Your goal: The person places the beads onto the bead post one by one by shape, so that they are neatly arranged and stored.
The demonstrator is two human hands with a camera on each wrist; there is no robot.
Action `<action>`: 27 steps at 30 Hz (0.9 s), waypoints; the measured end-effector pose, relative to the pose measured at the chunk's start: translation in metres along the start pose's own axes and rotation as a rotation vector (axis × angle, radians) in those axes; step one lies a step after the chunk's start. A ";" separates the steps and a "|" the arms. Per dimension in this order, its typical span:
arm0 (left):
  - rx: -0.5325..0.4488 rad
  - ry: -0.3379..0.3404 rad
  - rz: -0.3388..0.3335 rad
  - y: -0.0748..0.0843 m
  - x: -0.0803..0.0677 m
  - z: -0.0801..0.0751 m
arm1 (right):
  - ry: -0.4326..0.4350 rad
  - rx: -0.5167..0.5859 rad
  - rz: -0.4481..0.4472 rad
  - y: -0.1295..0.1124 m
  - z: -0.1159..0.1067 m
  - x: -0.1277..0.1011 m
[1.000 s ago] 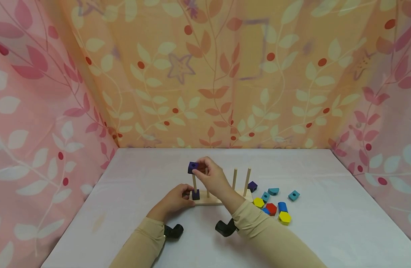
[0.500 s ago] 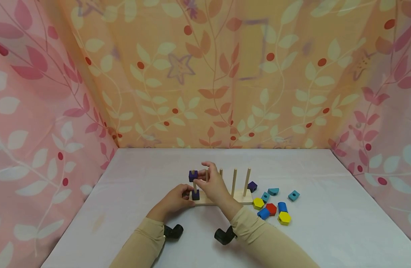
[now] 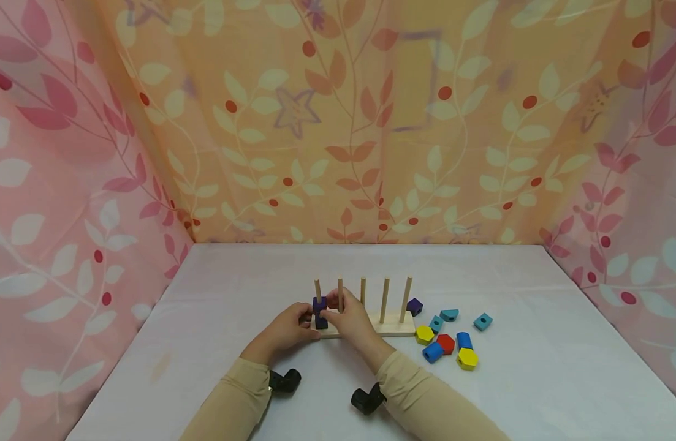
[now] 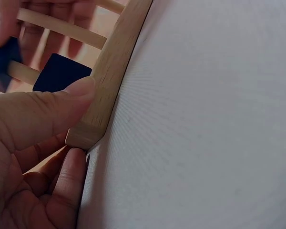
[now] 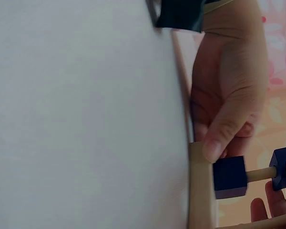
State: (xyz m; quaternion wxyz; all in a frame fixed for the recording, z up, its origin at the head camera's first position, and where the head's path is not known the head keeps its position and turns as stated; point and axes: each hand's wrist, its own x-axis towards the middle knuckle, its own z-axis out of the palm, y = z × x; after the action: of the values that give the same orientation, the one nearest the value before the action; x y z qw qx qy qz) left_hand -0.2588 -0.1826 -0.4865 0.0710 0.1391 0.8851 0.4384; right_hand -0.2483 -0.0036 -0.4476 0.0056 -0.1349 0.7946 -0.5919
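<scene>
A wooden peg stand (image 3: 397, 326) with several upright pegs lies across the middle of the table. My left hand (image 3: 285, 329) grips its left end, thumb on the base in the left wrist view. One dark purple block (image 5: 229, 177) sits at the bottom of the leftmost peg, against the base. A second purple block (image 5: 282, 164) is threaded on that same peg, a short stretch of bare peg between the two in the right wrist view. My right hand (image 3: 355, 321) pinches this upper block between thumb and fingers, partly hiding the peg beside it.
Right of the stand lie loose blocks: a purple block (image 3: 415, 307), teal blocks (image 3: 483, 321), yellow hexagons (image 3: 467, 359), a red hexagon (image 3: 445, 344) and blue cylinders (image 3: 433, 351). Black wrist-worn pieces (image 3: 368, 399) hang under the sleeves. Patterned curtains (image 3: 338, 122) enclose the table.
My right hand has lowered the upper purple block from the top of the leftmost peg down along it, near the lower block. The left hand stays on the stand's end.
</scene>
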 end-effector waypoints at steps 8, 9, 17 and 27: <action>-0.001 0.011 0.003 0.004 -0.001 0.000 | -0.044 0.034 0.037 0.010 0.002 0.000; -0.006 0.012 -0.004 0.004 -0.002 0.000 | -0.047 0.033 0.042 0.010 0.003 0.000; -0.030 0.015 0.005 0.005 -0.002 0.001 | -0.040 0.015 0.060 0.018 0.005 -0.001; -0.032 0.018 0.009 0.005 -0.001 0.001 | -0.030 -0.001 0.057 0.017 0.004 -0.002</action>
State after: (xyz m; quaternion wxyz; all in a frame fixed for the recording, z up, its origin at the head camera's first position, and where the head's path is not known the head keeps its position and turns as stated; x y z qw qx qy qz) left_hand -0.2564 -0.1796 -0.4835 0.0634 0.1377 0.8779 0.4543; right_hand -0.2493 -0.0027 -0.4646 0.0343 -0.1211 0.7984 -0.5888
